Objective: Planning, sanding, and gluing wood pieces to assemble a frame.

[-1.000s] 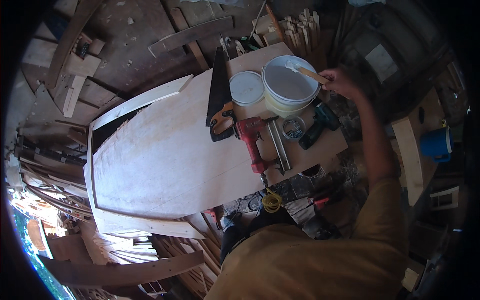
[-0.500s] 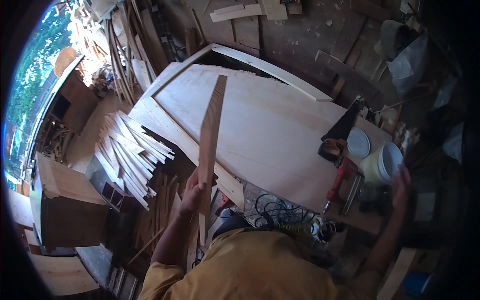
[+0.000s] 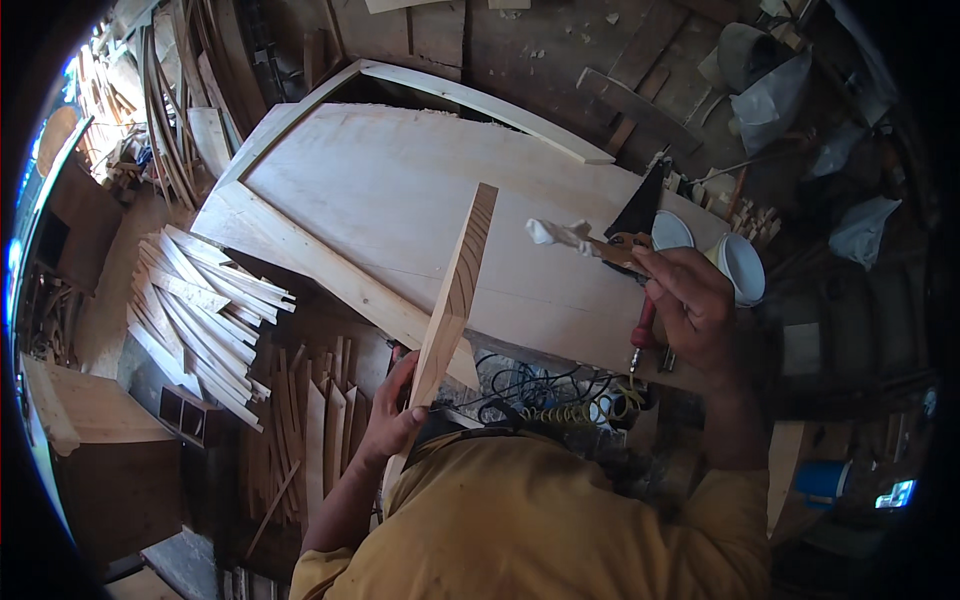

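My left hand (image 3: 395, 410) grips a pale wooden board (image 3: 450, 310) near its lower end, with the board slanting up over the table's near edge. My right hand (image 3: 695, 310) pinches a thin brown stick (image 3: 607, 250), whose far end carries a thick white blob (image 3: 562, 235) that looks like glue. Stick and blob are held above the panel, to the right of the board and apart from it. Just beyond the right hand stands a white bucket (image 3: 742, 270), partly covered by it. A handsaw (image 3: 640, 205) lies behind the stick, its handle mostly hidden.
A large pale panel (image 3: 400, 180) with wooden strips at its edges covers the table. A red power tool (image 3: 643, 325) and a round white lid (image 3: 672, 230) lie at its right. Thin slats (image 3: 205, 310) are piled at left; hoses and cables (image 3: 560, 400) tangle below the near edge.
My right hand has come from the bucket toward the middle, now showing a stick with white stuff on it. The board in my left hand has shifted right and tilted more. The view has shifted.
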`<state>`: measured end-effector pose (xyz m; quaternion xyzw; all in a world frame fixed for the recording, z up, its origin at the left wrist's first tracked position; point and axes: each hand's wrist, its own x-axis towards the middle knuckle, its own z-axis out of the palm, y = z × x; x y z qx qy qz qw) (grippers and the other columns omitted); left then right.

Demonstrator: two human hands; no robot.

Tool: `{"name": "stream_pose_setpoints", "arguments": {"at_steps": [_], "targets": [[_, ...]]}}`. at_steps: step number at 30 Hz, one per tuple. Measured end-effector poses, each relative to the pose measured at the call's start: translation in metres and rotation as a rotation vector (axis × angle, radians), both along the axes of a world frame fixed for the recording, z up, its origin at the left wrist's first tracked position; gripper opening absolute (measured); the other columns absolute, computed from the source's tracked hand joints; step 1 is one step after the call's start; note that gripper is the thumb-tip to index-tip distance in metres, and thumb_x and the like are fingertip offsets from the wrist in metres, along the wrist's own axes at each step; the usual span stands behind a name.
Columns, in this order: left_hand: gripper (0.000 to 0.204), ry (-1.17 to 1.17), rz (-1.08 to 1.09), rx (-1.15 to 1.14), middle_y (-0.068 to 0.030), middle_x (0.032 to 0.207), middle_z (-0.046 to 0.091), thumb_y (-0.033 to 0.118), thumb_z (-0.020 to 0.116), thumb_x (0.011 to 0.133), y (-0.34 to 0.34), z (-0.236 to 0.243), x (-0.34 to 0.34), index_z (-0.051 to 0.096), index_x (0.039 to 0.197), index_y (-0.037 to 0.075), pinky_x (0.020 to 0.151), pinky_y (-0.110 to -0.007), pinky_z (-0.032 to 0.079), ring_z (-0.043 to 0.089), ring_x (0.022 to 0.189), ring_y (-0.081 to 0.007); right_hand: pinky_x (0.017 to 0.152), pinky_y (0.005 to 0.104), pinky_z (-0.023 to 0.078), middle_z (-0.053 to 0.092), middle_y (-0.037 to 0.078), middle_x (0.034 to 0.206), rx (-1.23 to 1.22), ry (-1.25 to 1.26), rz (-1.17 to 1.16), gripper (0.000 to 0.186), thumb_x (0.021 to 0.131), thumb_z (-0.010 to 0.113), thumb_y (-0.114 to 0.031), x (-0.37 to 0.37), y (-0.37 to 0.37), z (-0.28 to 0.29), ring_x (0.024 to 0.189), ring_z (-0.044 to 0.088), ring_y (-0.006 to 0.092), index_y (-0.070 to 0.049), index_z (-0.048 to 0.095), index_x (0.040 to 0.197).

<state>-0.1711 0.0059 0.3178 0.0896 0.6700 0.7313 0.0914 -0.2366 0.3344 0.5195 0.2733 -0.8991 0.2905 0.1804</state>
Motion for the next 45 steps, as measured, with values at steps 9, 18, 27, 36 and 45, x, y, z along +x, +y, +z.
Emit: {"name": "stream_pose_setpoints", "arguments": {"at_steps": [9,18,27,36,45], "targets": [[0.099,0.022,-0.069,0.016,-0.0147,0.123,0.050,0.066,0.066,0.067,-0.013,0.001,0.001,0.042,0.131,-0.006,0.099,-0.035,0.033,0.045,0.116,-0.0228,0.060,0.0328,0.047,0.056,0.008,0.079,0.241,0.265,0.026,0.035,0.073,0.070,-0.001,0.000,-0.035,0.013,0.069,0.056,0.0216,-0.005,0.067,0.107],[0.100,0.030,-0.091,0.036,-0.0144,0.121,0.051,0.065,0.067,0.066,-0.016,-0.008,-0.001,0.041,0.133,-0.005,0.098,-0.035,0.034,0.047,0.114,-0.0223,0.057,0.0324,0.046,0.056,0.006,0.077,0.361,0.393,-0.070,0.032,0.073,0.071,-0.002,-0.002,-0.037,0.015,0.067,0.055,0.0200,-0.007,0.068,0.105],[0.101,-0.013,-0.102,0.016,-0.0148,0.118,0.052,0.066,0.068,0.065,-0.010,0.001,-0.003,0.041,0.132,-0.005,0.098,-0.035,0.035,0.047,0.113,-0.0218,0.057,0.0342,0.047,0.060,0.011,0.075,0.097,0.084,-0.027,0.026,0.078,0.066,0.000,0.000,-0.036,0.002,0.065,0.059,0.0231,-0.005,0.068,0.104],[0.099,-0.009,-0.114,0.027,-0.0135,0.116,0.052,0.065,0.068,0.065,-0.007,0.005,-0.011,0.042,0.131,-0.005,0.096,-0.034,0.035,0.048,0.111,-0.0204,0.059,0.0337,0.047,0.062,0.013,0.074,0.007,-0.069,-0.060,0.018,0.084,0.062,-0.004,-0.012,-0.028,0.006,0.065,0.061,0.0247,-0.001,0.065,0.102],[0.099,-0.042,-0.102,0.072,-0.0129,0.116,0.052,0.066,0.066,0.066,-0.002,-0.001,-0.012,0.041,0.131,-0.005,0.095,-0.033,0.036,0.048,0.110,-0.0202,0.062,0.0339,0.048,0.064,0.015,0.077,0.018,-0.098,0.007,0.019,0.085,0.061,-0.003,-0.017,-0.024,-0.002,0.067,0.063,0.0261,0.001,0.065,0.103]]}}
